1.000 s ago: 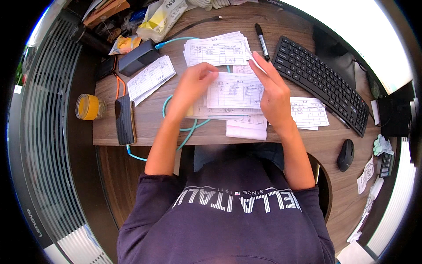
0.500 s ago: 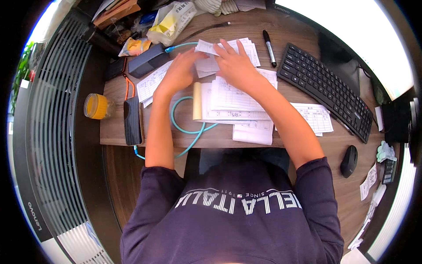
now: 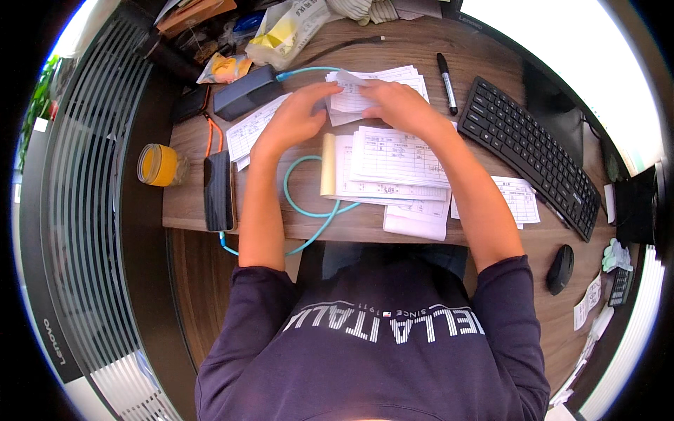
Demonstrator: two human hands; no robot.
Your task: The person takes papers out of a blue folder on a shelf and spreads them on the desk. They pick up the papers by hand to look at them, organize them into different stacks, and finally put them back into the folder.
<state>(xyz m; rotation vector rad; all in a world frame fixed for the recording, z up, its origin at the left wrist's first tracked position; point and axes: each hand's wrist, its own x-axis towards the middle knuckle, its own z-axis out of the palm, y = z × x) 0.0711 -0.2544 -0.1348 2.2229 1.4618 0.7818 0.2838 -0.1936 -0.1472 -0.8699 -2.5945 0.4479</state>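
Both hands reach across the wooden desk (image 3: 210, 203), the left hand (image 3: 293, 121) and the right hand (image 3: 399, 107) pinching a small paper slip (image 3: 349, 78) between curled fingers, above the stack of forms (image 3: 393, 165).

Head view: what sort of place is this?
Most likely an office desk: a black keyboard and mouse sit on the wooden desktop, with printed paper forms stacked under the hands.

- Clear plastic bag (image 3: 291, 28) with yellow and white contents, far edge of the table (image 3: 196, 210), left of centre.
- Small orange-yellow packet (image 3: 223, 68), just beside and left of the bag.
- Dark phone (image 3: 219, 191), screen blank, near the table's left front edge.
- Black monitor (image 3: 554, 116), edge-on behind the keyboard; its screen face cannot be seen.
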